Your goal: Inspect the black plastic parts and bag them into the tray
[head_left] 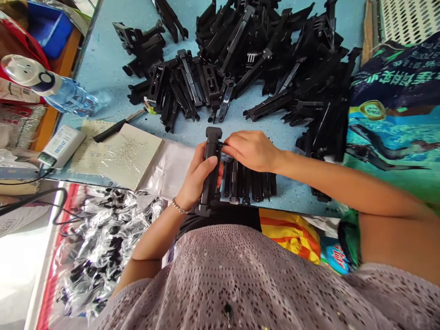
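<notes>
Upright in my left hand [201,172] is a long black plastic folding bracket [213,151], with the thumb across its front and the fingers behind. My right hand [252,147] has its thumb and forefinger pinched at the bracket's upper right side, on a small dark part [222,144] that is mostly hidden by the fingers. Just below the right hand, a row of similar black brackets [249,181] lies side by side along the table edge.
A large heap of black brackets [240,46] covers the back of the blue table [103,59]. At left are a screwdriver [112,131], small pieces on a cardboard pad [137,142], a white device [63,144] and a bottle [68,94]. Bagged items [110,238] fill a box below.
</notes>
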`<state>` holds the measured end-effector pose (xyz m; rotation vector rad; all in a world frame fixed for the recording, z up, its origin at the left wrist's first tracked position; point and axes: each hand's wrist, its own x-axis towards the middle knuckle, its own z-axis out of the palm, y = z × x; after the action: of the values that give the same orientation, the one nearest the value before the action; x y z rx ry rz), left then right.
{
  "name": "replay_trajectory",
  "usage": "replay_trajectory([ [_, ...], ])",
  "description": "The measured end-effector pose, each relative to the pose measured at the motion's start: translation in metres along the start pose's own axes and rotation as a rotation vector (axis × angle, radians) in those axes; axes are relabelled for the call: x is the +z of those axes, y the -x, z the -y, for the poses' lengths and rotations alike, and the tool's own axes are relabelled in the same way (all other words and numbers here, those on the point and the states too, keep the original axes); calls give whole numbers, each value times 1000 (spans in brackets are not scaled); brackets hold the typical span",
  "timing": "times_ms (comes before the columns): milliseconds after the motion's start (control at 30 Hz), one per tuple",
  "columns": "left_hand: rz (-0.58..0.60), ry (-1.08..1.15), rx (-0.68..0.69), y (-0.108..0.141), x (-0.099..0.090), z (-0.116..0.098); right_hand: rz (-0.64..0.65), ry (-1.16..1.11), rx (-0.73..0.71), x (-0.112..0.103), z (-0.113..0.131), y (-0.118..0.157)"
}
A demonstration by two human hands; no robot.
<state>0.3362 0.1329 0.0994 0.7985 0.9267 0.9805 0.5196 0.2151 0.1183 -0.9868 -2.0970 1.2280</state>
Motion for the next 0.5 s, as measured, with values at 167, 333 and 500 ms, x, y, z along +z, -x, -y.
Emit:
replay_trajectory([
  [167,-109,-4,95,-10,-10,6,134,-254,210,18,-5,15],
  [333,-164,33,112,-18,-17,6,110,78,54,55,1,49],
  [500,-307,-120,138,-19,-27,29,275,-93,295,83,-6,64],
])
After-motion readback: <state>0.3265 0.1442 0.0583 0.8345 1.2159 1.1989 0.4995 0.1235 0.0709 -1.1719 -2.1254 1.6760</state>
